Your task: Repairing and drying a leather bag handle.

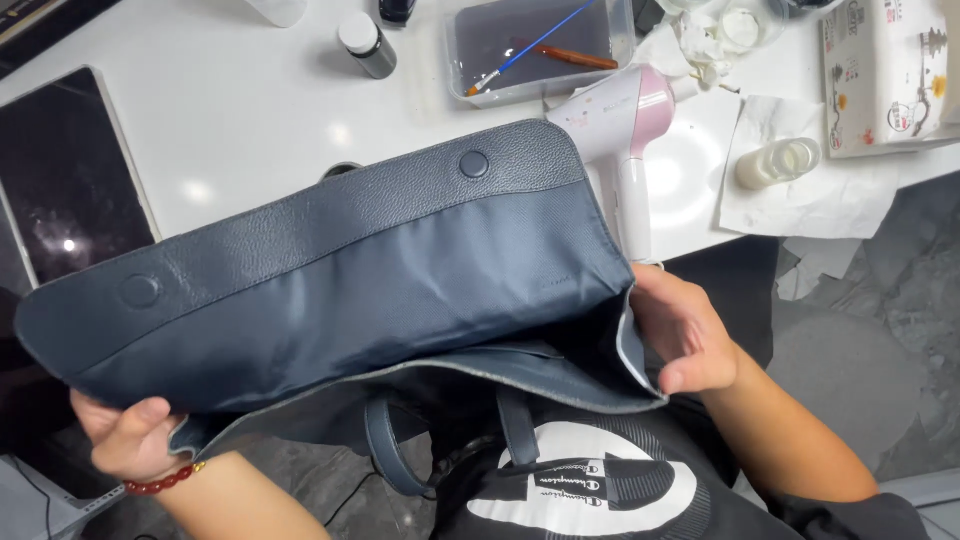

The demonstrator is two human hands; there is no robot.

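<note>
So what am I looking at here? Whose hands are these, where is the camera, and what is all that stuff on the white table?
There is no machine here: a person wears a camera on the head, so you look down at their own two hands. The left hand, with a red bead bracelet, and the right hand each grip one end of a dark blue bag and hold its mouth open; the fingers curl over its edge. Behind it, on the white table, lie a pink and white hair dryer, a clear tray with a blue-handled brush, a small capped bottle, a small jar on paper towels, and a dark tablet.
</note>
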